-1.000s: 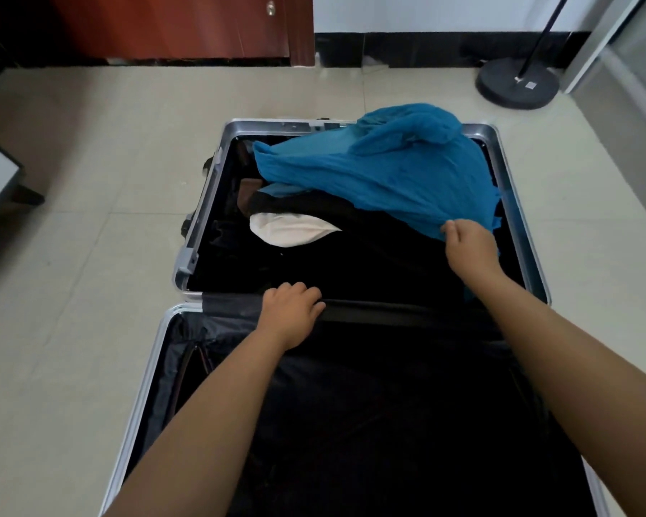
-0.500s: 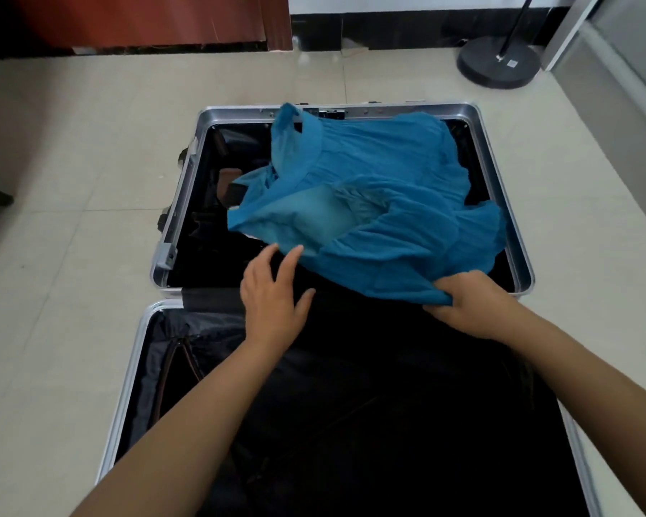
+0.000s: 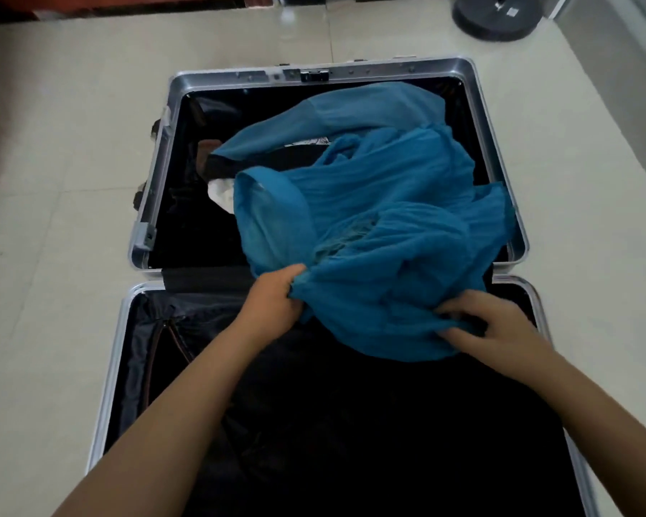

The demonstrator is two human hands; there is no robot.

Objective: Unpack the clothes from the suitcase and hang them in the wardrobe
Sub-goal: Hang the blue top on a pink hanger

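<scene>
Both hands have gathered the blue garment [image 3: 381, 218] toward the suitcase [image 3: 325, 70] hinge edge; our left hand [image 3: 276, 300] bunches it, our right hand [image 3: 489, 322] seemingly pinches its hem, so we lift evenly.

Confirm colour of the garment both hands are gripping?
Teal blue garment, plain, no pattern; head view.

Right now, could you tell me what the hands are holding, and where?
Both hands, left and right, hold the blue garment by its bunched near edge.
</scene>
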